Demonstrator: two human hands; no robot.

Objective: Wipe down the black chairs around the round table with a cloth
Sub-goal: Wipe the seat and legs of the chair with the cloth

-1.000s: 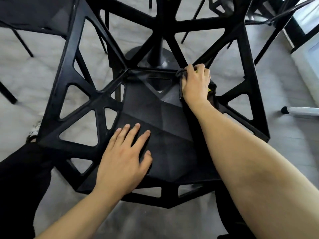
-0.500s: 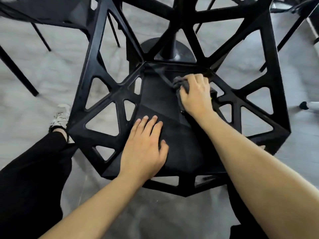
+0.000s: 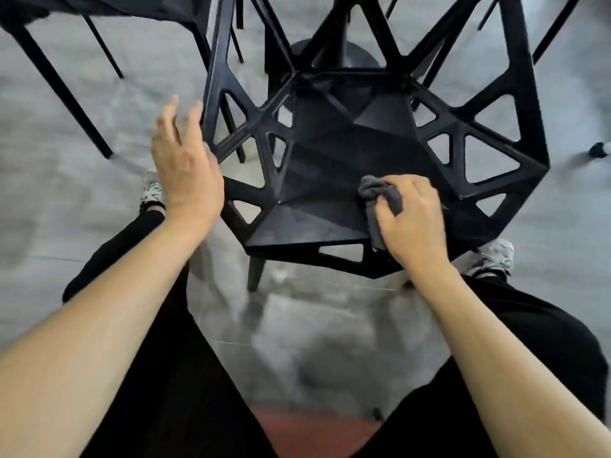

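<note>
Right hand (image 3: pixel 411 223) curls its fingers round a crumpled grey cloth (image 3: pixel 380 201) and presses it onto the near right part of the seat of a black plastic chair with triangular cut-outs (image 3: pixel 330 166). Cloth bunches out past the knuckles to the left and a strip hangs toward the seat's front edge. Left hand (image 3: pixel 185 160) is off the chair, raised just beside its left frame, fingers straight and spread a little, holding nothing; fingertips are blurred.

Writing: no brand, label or text readable on the chair, cloth or clothing.

Counts: two hands, both bare forearms in view. One cloth. One chair directly below the camera, seat faceted, frame an open lattice of struts. A second black chair (image 3: pixel 109 4) shows partly at top left with thin black legs; more thin black legs at top right, cannot tell how many chairs those belong to. One round black table base (image 3: pixel 362 57) seen through the chair's back lattice. Two pale sneakers: left sneaker (image 3: pixel 150 190) beside the left wrist, right sneaker (image 3: pixel 492 256) behind the right hand. Black trousers (image 3: pixel 158 375) cover both legs. Grey mottled floor (image 3: pixel 66 193) underneath, with a reddish patch at the bottom edge between the legs.
</note>
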